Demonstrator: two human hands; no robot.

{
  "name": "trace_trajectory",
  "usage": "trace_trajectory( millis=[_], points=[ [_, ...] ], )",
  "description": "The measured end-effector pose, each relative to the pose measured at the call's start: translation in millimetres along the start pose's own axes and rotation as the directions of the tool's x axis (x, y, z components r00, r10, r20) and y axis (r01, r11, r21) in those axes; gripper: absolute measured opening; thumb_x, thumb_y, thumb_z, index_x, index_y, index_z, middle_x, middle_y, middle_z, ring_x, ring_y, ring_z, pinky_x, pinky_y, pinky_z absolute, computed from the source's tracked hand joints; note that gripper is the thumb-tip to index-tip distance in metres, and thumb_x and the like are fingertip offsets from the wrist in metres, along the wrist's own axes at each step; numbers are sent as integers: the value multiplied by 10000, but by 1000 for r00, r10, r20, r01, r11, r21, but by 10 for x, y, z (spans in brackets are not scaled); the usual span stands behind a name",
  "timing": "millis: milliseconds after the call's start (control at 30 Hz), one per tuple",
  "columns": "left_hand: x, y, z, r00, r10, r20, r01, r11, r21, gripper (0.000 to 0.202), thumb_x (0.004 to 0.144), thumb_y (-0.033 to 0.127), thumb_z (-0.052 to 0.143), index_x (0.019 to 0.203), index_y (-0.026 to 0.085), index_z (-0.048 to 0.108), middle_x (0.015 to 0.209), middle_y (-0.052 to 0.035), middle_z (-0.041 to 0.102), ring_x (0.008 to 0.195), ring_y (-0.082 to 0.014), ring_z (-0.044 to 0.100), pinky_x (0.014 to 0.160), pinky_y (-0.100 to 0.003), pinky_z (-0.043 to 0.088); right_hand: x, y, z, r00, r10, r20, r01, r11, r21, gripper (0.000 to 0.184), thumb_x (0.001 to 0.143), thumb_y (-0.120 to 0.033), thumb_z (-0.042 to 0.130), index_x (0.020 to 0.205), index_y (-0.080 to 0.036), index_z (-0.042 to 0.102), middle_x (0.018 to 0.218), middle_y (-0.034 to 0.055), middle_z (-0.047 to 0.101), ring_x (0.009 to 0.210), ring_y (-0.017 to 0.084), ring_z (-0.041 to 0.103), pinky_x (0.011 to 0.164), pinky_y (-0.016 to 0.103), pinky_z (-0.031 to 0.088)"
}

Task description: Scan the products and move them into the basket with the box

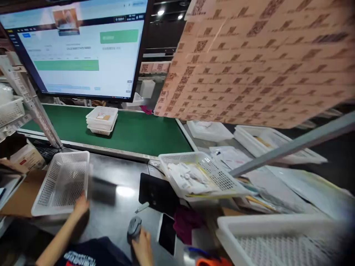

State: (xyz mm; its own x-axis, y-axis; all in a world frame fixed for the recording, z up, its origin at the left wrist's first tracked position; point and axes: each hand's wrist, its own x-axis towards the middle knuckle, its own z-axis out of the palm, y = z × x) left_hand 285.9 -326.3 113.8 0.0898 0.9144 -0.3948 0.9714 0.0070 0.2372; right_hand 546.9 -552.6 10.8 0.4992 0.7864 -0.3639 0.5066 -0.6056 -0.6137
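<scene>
My left hand (81, 207) grips the near right corner of an empty white perforated basket (61, 181) on the steel table; a blurred dark shape (102, 190) lies just right of it. My right hand (143, 248) is closed round the lower end of a grey handheld device (134, 226), which looks like a mouse or scanner. A phone (167, 233) lies face up just right of that hand. Both hands are smeared by motion.
A large monitor (80, 48) stands behind a green conveyor belt (138, 133) carrying stacked white baskets (102, 120). A basket of white packets (199, 175), a black pad (156, 192), a magenta cloth (187, 221), papers and trays fill the right. Pink QR-code sheets (255, 62) hang overhead.
</scene>
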Motion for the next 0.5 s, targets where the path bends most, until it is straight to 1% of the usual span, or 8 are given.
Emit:
trace_trajectory(
  millis=[100, 167, 200, 233, 300, 367, 433, 500],
  points=[
    [-119, 133, 246, 979, 172, 111, -177, 984, 35, 657, 966, 166, 472, 1565, -103, 442, 1201, -294, 761, 1178, -370, 758, 1006, -359, 574, 216, -95, 133, 985, 144, -95, -142, 989, 33, 815, 628, -326, 522, 1437, -299, 617, 1226, 136, 632, 1206, 456, 711, 1049, 542, 576],
    [-157, 279, 413, 917, 325, 233, -335, 942, 2, 779, 981, 311, 522, 1625, -95, 356, 1328, -324, 715, 1255, -401, 725, 1060, -383, 571, 274, -149, 140, 959, 212, -190, -204, 977, 57, 834, 703, -276, 541, 1530, -164, 531, 1369, 215, 587, 1371, 443, 611, 1181, 513, 482],
    [-167, 334, 493, 860, 410, 304, -420, 907, -37, 854, 980, 383, 536, 1656, -84, 302, 1428, -336, 658, 1316, -413, 689, 1106, -406, 556, 254, -173, 146, 940, 243, -239, -232, 970, 75, 826, 741, -243, 550, 1555, -117, 499, 1447, 245, 549, 1438, 432, 552, 1229, 492, 431],
    [-167, 372, 567, 786, 496, 369, -505, 860, -80, 907, 978, 439, 537, 1684, -58, 258, 1532, -329, 580, 1386, -414, 641, 1157, -424, 531, 204, -195, 160, 917, 277, -288, -260, 961, 98, 815, 770, -210, 559, 1573, -90, 480, 1515, 262, 508, 1486, 419, 500, 1265, 475, 384],
    [-133, 411, 697, 605, 649, 461, -679, 723, -126, 920, 973, 497, 521, 1718, 34, 245, 1672, -258, 450, 1502, -380, 541, 1247, -430, 462, 28, -220, 219, 853, 357, -380, -319, 934, 161, 801, 806, -168, 589, 1597, -111, 476, 1610, 240, 454, 1538, 393, 434, 1308, 466, 313],
    [-75, 454, 801, 422, 761, 493, -848, 524, -84, 852, 966, 501, 501, 1699, 99, 335, 1702, -204, 436, 1564, -356, 467, 1306, -417, 401, -250, -195, 312, 762, 458, -458, -386, 889, 246, 804, 809, -161, 647, 1600, -163, 502, 1644, 197, 453, 1560, 381, 403, 1335, 484, 261],
    [-55, 553, 886, 261, 844, 469, -953, 303, -14, 774, 969, 510, 453, 1645, 134, 438, 1687, -183, 470, 1590, -359, 426, 1333, -419, 375, -673, -121, 447, 633, 584, -507, -469, 811, 349, 815, 786, -154, 702, 1583, -198, 541, 1649, 170, 470, 1566, 376, 401, 1344, 498, 245],
    [-134, 720, 955, 91, 906, 414, -991, 124, -53, 731, 976, 522, 394, 1596, 146, 489, 1675, -183, 480, 1603, -356, 405, 1334, -427, 385, -1251, -58, 650, 458, 727, -511, -559, 683, 471, 797, 774, -131, 726, 1556, -181, 580, 1648, 183, 475, 1553, 376, 425, 1330, 486, 289]
  ],
)
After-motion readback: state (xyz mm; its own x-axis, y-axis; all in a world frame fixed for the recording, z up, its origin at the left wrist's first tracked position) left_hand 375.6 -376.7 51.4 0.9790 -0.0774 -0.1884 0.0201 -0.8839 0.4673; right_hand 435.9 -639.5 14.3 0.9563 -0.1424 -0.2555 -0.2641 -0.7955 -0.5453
